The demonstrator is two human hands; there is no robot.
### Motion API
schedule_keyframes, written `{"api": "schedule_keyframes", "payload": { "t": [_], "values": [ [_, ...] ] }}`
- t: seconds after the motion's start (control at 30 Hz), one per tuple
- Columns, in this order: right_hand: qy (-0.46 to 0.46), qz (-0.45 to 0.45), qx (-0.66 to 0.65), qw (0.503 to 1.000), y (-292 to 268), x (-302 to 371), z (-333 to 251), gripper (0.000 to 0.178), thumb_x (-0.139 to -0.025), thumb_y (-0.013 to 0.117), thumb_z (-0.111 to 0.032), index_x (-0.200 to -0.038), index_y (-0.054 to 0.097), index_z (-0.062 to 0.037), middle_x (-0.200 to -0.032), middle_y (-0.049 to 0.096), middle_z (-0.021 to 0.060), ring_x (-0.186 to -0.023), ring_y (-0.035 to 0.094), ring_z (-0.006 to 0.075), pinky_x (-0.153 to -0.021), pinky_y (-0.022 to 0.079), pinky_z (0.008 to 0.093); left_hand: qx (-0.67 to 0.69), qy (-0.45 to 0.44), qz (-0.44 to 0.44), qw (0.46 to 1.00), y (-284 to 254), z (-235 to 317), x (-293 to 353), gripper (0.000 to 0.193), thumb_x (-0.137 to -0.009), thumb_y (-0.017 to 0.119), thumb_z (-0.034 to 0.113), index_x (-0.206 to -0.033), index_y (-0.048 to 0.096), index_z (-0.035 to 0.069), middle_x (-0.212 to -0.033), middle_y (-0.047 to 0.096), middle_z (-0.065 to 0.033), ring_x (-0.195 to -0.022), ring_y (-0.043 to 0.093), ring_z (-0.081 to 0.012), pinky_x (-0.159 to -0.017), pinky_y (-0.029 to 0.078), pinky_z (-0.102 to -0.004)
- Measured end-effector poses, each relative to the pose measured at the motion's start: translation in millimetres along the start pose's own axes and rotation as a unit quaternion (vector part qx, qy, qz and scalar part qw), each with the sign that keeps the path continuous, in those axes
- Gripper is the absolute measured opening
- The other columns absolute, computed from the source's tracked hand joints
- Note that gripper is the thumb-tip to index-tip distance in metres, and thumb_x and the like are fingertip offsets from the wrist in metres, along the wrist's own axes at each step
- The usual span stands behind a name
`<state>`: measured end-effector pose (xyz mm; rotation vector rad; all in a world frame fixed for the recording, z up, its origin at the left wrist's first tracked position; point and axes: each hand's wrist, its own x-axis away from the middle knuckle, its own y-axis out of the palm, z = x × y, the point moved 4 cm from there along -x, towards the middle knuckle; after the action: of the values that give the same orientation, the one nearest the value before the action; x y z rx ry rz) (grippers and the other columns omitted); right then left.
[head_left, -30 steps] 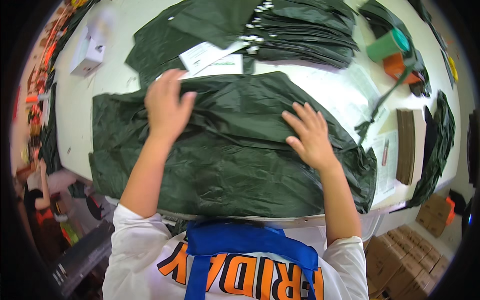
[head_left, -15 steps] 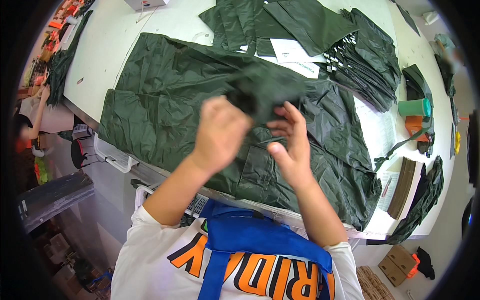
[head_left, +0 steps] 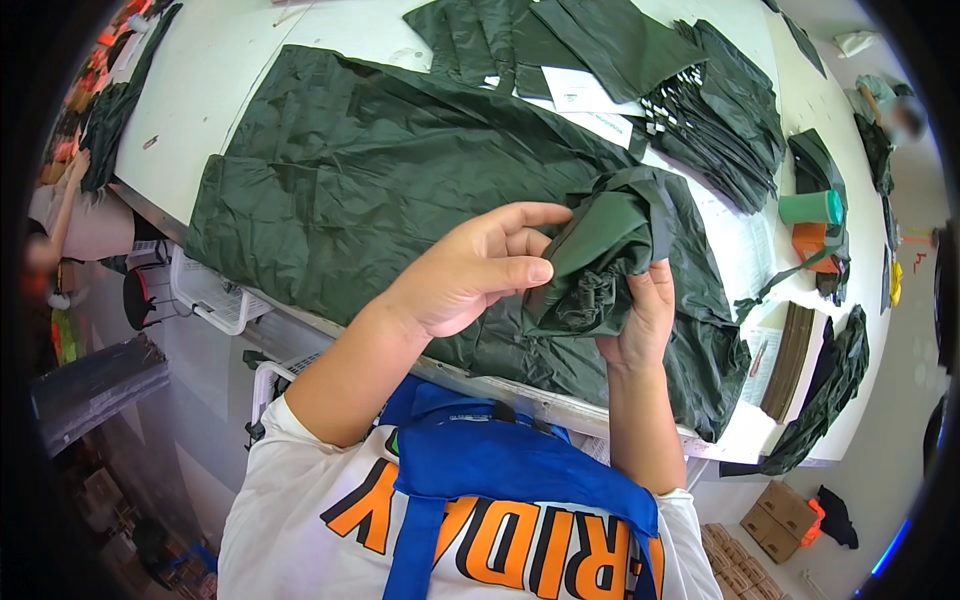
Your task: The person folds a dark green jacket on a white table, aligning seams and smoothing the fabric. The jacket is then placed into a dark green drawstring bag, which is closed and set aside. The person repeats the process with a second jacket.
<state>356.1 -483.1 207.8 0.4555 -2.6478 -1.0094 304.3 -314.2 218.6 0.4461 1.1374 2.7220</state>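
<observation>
A bunched piece of dark green, smooth waterproof-looking fabric [head_left: 610, 235] is held up between my hands, with a gathered, puckered part facing me. My right hand [head_left: 645, 315] grips its right side, thumb in front and the other fingers mostly hidden behind. At the left edge of the piece my left hand [head_left: 470, 265] is closed, its thumb and curled fingers at the cloth. Beneath both hands a large dark green garment-like sheet [head_left: 330, 190] lies wrinkled across the table. Whether the held piece is joined to that sheet cannot be made out.
Folded green pieces [head_left: 600, 45] and a pile of dark strips with white tags [head_left: 725, 120] lie at the far side, near white cards [head_left: 585, 92]. To the right stand a green cup [head_left: 810, 208] and brown cardboard [head_left: 790, 360]. White baskets [head_left: 210, 295] sit under the table edge [head_left: 330, 325].
The fabric, blurred before, has come nearer and to the right and is now bunched in my hands. My right hand has moved right and closed on it; my left hand has turned, showing its thumb.
</observation>
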Motion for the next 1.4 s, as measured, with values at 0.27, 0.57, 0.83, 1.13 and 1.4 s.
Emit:
{"api": "schedule_keyframes", "payload": {
  "t": [0.27, 0.57, 0.83, 1.13, 1.4],
  "values": [
    [-0.028, 0.055, -0.031, 0.998, -23, 12, -12, 0.033, -0.093, 0.048, -0.008, -0.125, 0.049, -0.0029, -0.121, 0.06, 0.0128, -0.107, 0.061, 0.0244, -0.094, 0.05, 0.0393, 0.101, 0.038, -0.064, 0.992, 31, 11, 0, 0.038, -0.085, 0.057, 0.002, -0.122, 0.048, 0.002, -0.114, 0.06, -0.014, -0.103, 0.063, -0.0232, -0.088, 0.052, -0.0371],
    [-0.252, -0.013, 0.472, 0.845, -26, 22, -37, 0.024, -0.075, 0.062, 0.012, -0.083, 0.047, -0.0057, -0.083, 0.055, 0.0068, -0.061, 0.052, 0.0107, -0.056, 0.04, 0.0226, -0.694, 0.351, 0.124, 0.616, 18, 45, -9, 0.027, -0.07, 0.06, -0.011, -0.091, 0.063, 0.005, -0.089, 0.054, -0.0089, -0.077, 0.058, -0.0231, -0.067, 0.047, -0.031],
    [-0.067, 0.082, 0.888, 0.448, -225, -70, -47, 0.057, -0.091, 0.054, -0.04, -0.142, 0.037, -0.0204, -0.149, 0.032, 0.0089, -0.138, 0.028, 0.0321, -0.11, 0.023, 0.0521, -0.825, 0.141, 0.183, 0.516, -161, 83, -55, 0.035, -0.079, 0.055, 0.003, -0.113, 0.06, 0.007, -0.106, 0.056, -0.0118, -0.099, 0.057, -0.0314, -0.08, 0.048, -0.0382],
    [-0.198, 0.053, 0.736, 0.645, -208, -144, -77, 0.032, -0.088, 0.057, -0.012, -0.12, 0.056, -0.0035, -0.12, 0.057, 0.0181, -0.114, 0.05, 0.0342, -0.099, 0.039, 0.04, -0.247, 0.11, 0.453, 0.849, -177, 34, -22, 0.034, -0.087, 0.064, 0.03, -0.107, 0.061, 0.002, -0.102, 0.06, -0.0019, -0.092, 0.056, -0.0124, -0.052, 0.047, -0.0245],
    [-0.071, -0.135, 0.88, 0.45, -180, -176, -78, 0.024, -0.09, 0.056, -0.026, -0.081, 0.061, -0.0041, -0.077, 0.061, 0.0149, -0.086, 0.056, 0.0334, -0.079, 0.043, 0.046, -0.547, 0.186, 0.213, 0.788, -209, 91, -10, 0.018, -0.081, 0.054, -0.008, -0.096, 0.06, -0.001, -0.094, 0.062, -0.005, -0.093, 0.06, -0.0133, -0.081, 0.05, -0.0277]
  ]
}}
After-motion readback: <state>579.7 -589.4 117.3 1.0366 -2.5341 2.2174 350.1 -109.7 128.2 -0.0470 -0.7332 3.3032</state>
